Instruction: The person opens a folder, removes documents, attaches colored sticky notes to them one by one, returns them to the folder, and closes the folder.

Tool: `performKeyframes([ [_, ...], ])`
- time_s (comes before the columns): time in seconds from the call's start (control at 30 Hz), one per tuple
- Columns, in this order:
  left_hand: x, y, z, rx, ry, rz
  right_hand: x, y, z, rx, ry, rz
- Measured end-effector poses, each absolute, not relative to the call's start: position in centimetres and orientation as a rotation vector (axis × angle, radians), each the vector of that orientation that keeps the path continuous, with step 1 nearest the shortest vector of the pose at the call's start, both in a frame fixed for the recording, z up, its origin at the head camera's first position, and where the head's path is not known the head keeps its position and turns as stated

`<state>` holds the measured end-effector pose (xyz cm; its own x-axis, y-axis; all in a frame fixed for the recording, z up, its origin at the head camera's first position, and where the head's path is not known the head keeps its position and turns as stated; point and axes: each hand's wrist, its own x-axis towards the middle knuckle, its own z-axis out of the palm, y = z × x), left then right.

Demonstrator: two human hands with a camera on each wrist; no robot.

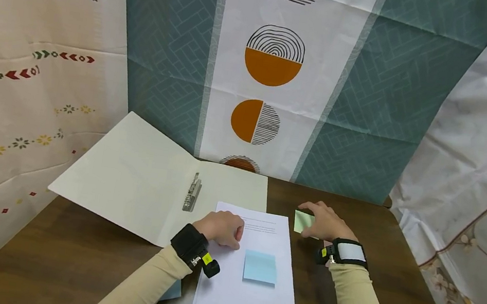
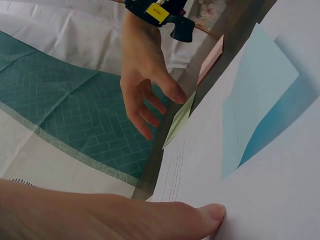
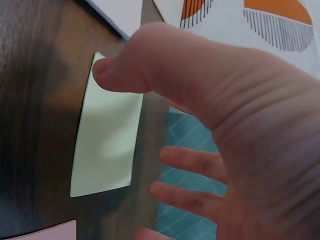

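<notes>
My left hand (image 1: 223,228) rests on the printed paper stack (image 1: 250,303), its thumb (image 2: 200,217) lying on the top sheet. Stuck on that sheet is a light blue sticky note (image 1: 260,267), one edge lifting off the paper. To the right of the stack, my right hand (image 1: 326,223) hovers over a pale green sticky note (image 3: 107,135) on the table. The right thumb (image 3: 120,75) overlaps one end of the green note in the right wrist view, while the other fingers are spread apart from it.
An open white ring binder (image 1: 128,172) lies at the back left, with a metal clip (image 1: 192,194) inside. Part of a pink sticky note (image 3: 47,231) shows near the green one. Another blue note (image 1: 172,291) pokes out by my left forearm. Patterned cloths hang behind the table.
</notes>
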<state>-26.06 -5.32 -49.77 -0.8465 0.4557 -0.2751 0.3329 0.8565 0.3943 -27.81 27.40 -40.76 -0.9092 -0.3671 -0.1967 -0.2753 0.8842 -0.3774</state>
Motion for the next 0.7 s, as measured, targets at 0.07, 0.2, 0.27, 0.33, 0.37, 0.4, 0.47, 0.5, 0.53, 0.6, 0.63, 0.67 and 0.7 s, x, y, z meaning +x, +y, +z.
performKeyframes([
  [0.07, -26.1, -5.3, -49.9, 0.588, 2.671, 0.476, -28.0, 27.6, -40.9, -0.465, 2.776, -0.518],
  [0.2, -25.7, -5.2, -49.4, 0.575, 2.664, 0.498, -28.7, 28.2, -41.6, -0.460, 2.748, -0.552],
  [0.27, -25.6, -5.2, -49.3, 0.586, 2.672, 0.495, -29.4, 28.8, -42.5, -0.491, 2.751, -0.555],
  [0.33, -25.2, -5.1, -48.7, 0.582, 2.675, 0.500, -29.8, 29.0, -43.0, -0.488, 2.754, -0.549],
  [0.37, -25.2, -5.1, -48.5, 0.581, 2.677, 0.498, -30.0, 29.0, -43.2, -0.477, 2.762, -0.549],
  [0.4, -25.2, -5.1, -48.9, 0.598, 2.692, 0.486, -30.1, 29.0, -43.4, -0.473, 2.770, -0.547],
  [0.47, -24.9, -5.0, -48.0, 0.580, 2.689, 0.489, -29.9, 28.6, -43.1, -0.425, 2.781, -0.541],
  [0.5, -24.9, -5.0, -48.1, 0.576, 2.692, 0.485, -30.0, 28.5, -43.2, -0.414, 2.791, -0.537],
  [0.53, -25.0, -5.1, -48.3, 0.579, 2.699, 0.476, -30.0, 28.4, -43.3, -0.409, 2.801, -0.527],
  [0.6, -24.8, -5.1, -47.9, 0.573, 2.697, 0.474, -29.9, 28.2, -43.4, -0.399, 2.817, -0.506],
  [0.63, -24.6, -5.0, -47.2, 0.551, 2.682, 0.486, -29.9, 28.1, -43.4, -0.395, 2.824, -0.496],
  [0.67, -24.5, -5.0, -47.0, 0.548, 2.679, 0.489, -29.8, 28.0, -43.5, -0.399, 2.831, -0.486],
  [0.7, -24.3, -5.0, -46.7, 0.544, 2.675, 0.490, -29.8, 27.9, -43.5, -0.399, 2.838, -0.477],
])
